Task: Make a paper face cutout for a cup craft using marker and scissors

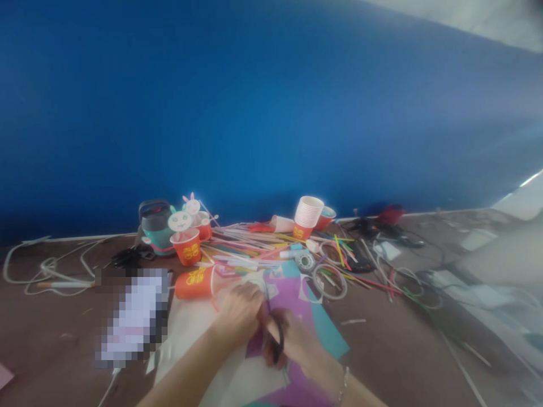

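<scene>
My right hand (288, 339) is closed around black-handled scissors (280, 339), their blades pointing away from me. Right beside it, my left hand (240, 308) has its fingers pinched together near the blades; what sits between them is hidden. Under both hands lie sheets of purple paper (299, 305) and teal paper (333, 336), on top of a pale sheet (186, 322). An orange paper cup (195, 282) lies on its side just beyond my left hand. A roll of tape (305, 260) rests past the purple paper.
Two orange cups with rabbit cutouts (180, 220) stand by a teal container (156, 234). Behind the papers lie many coloured sticks (237, 240) and a stack of paper cups (309, 215). A blurred-out flat object (136, 316) and cables (55, 268) are at left. A blue wall (254, 113) rises behind.
</scene>
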Tool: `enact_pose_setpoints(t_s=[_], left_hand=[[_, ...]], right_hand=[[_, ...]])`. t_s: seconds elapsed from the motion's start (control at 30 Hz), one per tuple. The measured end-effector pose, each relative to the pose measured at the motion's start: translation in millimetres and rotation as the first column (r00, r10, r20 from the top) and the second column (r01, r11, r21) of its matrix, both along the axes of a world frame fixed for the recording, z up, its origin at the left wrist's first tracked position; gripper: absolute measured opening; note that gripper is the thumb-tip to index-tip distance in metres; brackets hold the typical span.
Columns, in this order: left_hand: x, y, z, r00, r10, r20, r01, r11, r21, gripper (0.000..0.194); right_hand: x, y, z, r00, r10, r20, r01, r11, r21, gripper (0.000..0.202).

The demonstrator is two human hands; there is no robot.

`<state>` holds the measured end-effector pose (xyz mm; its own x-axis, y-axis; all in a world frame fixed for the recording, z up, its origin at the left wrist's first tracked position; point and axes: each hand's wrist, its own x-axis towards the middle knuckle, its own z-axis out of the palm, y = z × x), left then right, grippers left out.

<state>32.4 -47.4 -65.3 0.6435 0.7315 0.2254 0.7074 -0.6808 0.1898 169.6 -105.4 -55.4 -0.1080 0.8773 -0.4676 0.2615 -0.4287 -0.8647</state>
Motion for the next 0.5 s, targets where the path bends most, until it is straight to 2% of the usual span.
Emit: enact_pose_setpoints(t_s=[0.23,0.5], left_hand=[[0.0,-1.2,1.1,1.000,-0.006,-0.014,0.006,1.000,0.005,0.013],[1.1,-1.4,5.8,1.000,-0.002,-0.029,0.002,1.000,-0.002,0.014]], right_hand=[[-4.3,-2.8,6.5,0.999,-0.039,0.022,0.040,0.999,-0.011,0.060],[-7.9,-4.3,3.6,0.997,-0.070,0.012,0.070,0.998,0.003,0.063]])
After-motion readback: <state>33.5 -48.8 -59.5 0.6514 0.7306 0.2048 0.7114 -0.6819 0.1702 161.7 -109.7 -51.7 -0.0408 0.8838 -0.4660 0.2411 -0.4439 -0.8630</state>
